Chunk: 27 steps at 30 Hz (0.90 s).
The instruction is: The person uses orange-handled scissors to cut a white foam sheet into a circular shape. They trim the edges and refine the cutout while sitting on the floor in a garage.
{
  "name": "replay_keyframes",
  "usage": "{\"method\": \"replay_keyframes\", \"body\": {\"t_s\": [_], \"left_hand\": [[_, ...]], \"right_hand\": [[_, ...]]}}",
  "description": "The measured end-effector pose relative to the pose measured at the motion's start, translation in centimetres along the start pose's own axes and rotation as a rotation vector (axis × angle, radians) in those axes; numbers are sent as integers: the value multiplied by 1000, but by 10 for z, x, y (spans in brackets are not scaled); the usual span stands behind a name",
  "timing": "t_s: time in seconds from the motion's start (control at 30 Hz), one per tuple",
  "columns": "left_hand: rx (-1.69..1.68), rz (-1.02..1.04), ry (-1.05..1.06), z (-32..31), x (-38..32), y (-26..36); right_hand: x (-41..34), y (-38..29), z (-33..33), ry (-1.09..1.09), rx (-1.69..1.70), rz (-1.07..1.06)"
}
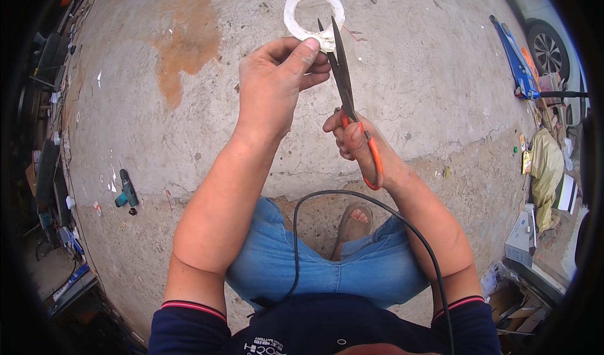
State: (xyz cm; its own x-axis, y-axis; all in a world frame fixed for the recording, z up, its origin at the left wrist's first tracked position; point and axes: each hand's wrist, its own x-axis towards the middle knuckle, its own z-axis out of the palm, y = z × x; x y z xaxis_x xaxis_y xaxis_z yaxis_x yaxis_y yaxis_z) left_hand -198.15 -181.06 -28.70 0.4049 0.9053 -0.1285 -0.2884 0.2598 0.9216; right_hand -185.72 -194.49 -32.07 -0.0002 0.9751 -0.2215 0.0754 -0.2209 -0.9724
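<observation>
Between the thumb and fingers of my left hand [288,67] is a flat white ring [291,7] with a ragged outer edge and a small pointed tab at its top. My right hand [356,135] grips a pair of scissors [343,74] by its orange handles. The dark blades point away from me and stand slightly apart. They straddle the lower right part of the ring, beside my left fingertips; one tip shows inside the ring's opening. Whether the blades have cut into the material there I cannot tell.
A cordless drill [126,190] lies on the concrete floor [226,133] at the left. On the right are a blue floor jack [514,62], a car wheel [547,46], a yellowish cloth [546,176] and a box [520,239]. A black cable [351,192] loops over my lap.
</observation>
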Motion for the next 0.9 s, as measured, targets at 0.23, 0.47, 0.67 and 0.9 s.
{"method": "replay_keyframes", "body": {"t_s": [0.23, 0.47, 0.67, 0.9], "left_hand": [[32, -4, -5, 0, -1, 0], [30, 14, -14, 1, -1, -3], [40, 33, 0, 2, -1, -5], [41, 44, 0, 3, -1, -7]], "right_hand": [[0, -10, 0, 75, -183, 19], [3, -1, 1, 105, -152, 55], [4, 0, 1, 98, -138, 100], [4, 3, 2, 99, -90, 137]]}}
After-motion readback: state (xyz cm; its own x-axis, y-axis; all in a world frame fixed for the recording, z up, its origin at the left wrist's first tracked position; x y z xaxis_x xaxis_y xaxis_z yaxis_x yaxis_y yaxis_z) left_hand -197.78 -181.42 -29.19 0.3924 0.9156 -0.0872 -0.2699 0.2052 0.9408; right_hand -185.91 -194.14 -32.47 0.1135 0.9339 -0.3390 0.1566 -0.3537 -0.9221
